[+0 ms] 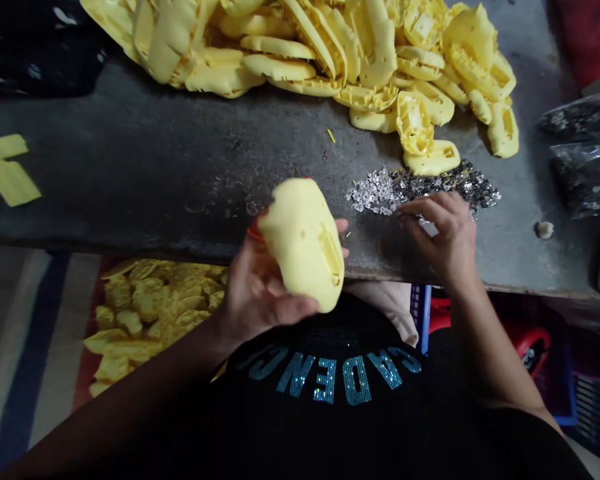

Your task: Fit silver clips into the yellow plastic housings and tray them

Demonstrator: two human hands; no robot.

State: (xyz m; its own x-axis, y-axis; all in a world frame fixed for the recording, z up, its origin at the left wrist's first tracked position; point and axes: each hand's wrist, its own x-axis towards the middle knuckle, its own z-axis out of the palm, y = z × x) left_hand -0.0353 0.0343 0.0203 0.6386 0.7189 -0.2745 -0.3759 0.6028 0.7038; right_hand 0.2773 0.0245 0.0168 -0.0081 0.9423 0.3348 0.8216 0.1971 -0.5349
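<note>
My left hand [260,293] is closed round a yellow plastic shell [300,240], held above the table's near edge. The shell is rounded, with a long slot on its right side; a bit of red shows along its left edge. My right hand [445,230] is at the near side of a pile of small metal pieces [380,191]. Its thumb and forefinger are pinched together, and whatever sits between them is too small to make out. One yellow shell [433,159] lies against the far side of the metal pile.
A large heap of yellow shells [280,67] spans the table's far side. Bagged metal pieces [587,173] lie at right, yellow strips [13,180] at left. Below the edge are more yellow parts [150,313], a blue crate [420,313] and a red object [533,343].
</note>
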